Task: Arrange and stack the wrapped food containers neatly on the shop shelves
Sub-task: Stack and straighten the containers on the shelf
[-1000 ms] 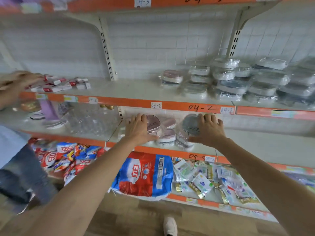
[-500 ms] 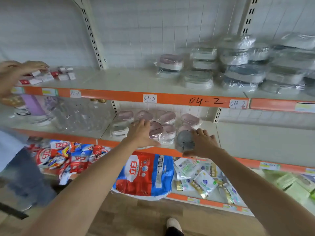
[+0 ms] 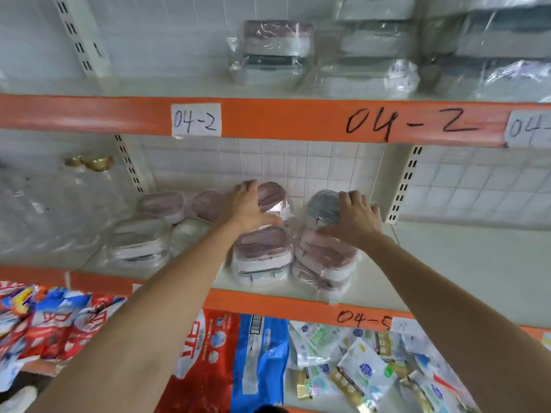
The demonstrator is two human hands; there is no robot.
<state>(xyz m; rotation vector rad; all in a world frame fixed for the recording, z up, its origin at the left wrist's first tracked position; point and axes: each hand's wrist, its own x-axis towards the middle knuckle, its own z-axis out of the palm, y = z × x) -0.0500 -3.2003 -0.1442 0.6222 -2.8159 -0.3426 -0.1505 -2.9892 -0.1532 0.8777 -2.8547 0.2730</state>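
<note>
**Q:** Reaching where, exactly, are the two hands?

**A:** Both bare arms stretch forward onto the middle shelf (image 3: 447,272), a pale board with an orange front edge marked "04-5". The left hand (image 3: 244,207) lies with fingers spread and fairly straight over a pink-lidded wrapped container (image 3: 272,193) at the back of the group, thumb pointing right; it rests on the wrap and is not closed round it. The right hand (image 3: 354,219) curls its fingers over a grey-lidded round container (image 3: 322,207) in clear film, gripping it from the right side.

**Q:** Where does that grey one sit?

**A:** On top of a stack of pink-lidded containers (image 3: 325,257) near the shelf's front, just right of another front stack (image 3: 262,254) of the same kind. The two stacks touch or nearly touch; the film makes it hard to tell.

**Q:** What else is on that shelf?

**A:** Further left, more wrapped containers: white-lidded ones (image 3: 140,242) in front, pink ones (image 3: 162,204) behind. Past the slotted upright, clear glass jars (image 3: 59,210) with gold caps.

**Q:** And above and below?

**A:** The upper shelf (image 3: 298,120), labelled "04-2" on its orange edge, carries wrapped rectangular containers (image 3: 274,52) stacked in piles, blurred by glare. Below, a red and blue bag (image 3: 226,359) lies beside loose small sachets (image 3: 357,368) on its right and red snack packets (image 3: 53,323) on its left.
</note>
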